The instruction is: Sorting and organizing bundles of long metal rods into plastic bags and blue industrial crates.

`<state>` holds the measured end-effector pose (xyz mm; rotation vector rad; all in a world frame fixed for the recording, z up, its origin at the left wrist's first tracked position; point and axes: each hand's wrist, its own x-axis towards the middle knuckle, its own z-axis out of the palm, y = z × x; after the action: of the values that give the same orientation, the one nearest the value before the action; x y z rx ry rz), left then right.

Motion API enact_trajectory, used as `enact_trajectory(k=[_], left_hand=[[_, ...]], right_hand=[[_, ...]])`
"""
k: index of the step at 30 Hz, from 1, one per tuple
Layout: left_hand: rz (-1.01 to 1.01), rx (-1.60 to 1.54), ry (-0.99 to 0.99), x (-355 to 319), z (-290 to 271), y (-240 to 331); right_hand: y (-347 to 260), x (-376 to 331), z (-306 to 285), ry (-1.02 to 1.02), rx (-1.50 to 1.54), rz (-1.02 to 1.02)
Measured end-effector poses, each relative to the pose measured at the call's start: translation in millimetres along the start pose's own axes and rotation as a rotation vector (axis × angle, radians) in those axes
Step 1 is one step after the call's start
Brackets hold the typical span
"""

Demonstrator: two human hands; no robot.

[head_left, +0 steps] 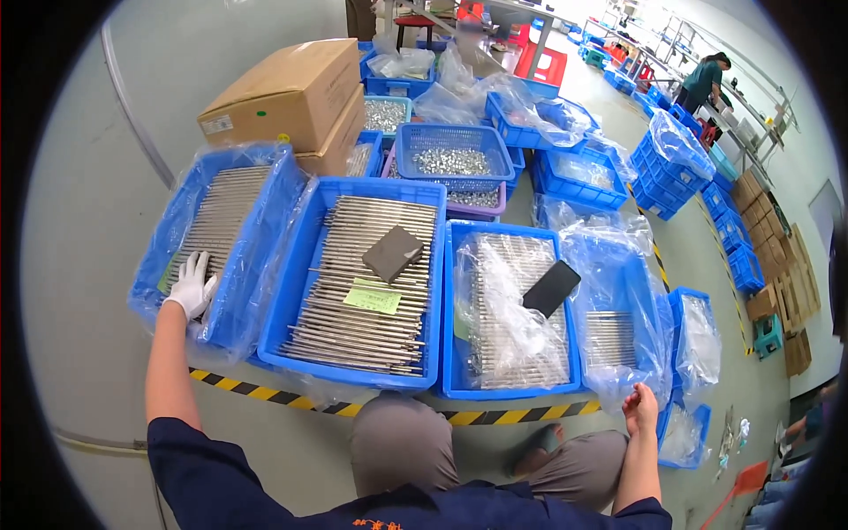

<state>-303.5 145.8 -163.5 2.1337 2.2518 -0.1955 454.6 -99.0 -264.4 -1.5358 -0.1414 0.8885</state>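
Note:
My left hand (191, 284), in a white glove, lies with fingers spread on the near end of slim metal rods (226, 212). These fill a plastic-lined blue crate (144, 281) at the far left. My bare right hand (640, 409) is raised above my knee, its fingers curled together; anything inside them is hidden. Closest to it is a lined blue crate (652, 329) with a smaller layer of rods (609, 338). Between my hands stand two more crates of rods. One bears a dark grey block (393, 253) and a green label (372, 297); the other, plastic film (517, 322) and a black phone (551, 289).
Cardboard boxes (274, 93) are stacked behind the left crates. Blue baskets (450, 141) of small metal parts stand beyond. Black-and-yellow floor tape (521, 415) runs along the crates' near side. Two smaller blue crates (685, 433) stand at right. A person (702, 84) bends over a far bench.

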Motion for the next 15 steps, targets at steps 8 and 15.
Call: enact_trajectory(k=[8, 15], left_hand=[[-0.078, -0.019, -0.1, 4.7, -1.1, 5.9], [-0.18, -0.013, 0.082, 18.4, -10.4, 1.6]], right_hand=[[-1.5, -2.1, -0.5, -0.055, 0.02, -0.029], [-2.6, -5.3, -2.9, -0.019, 0.012, -0.011]])
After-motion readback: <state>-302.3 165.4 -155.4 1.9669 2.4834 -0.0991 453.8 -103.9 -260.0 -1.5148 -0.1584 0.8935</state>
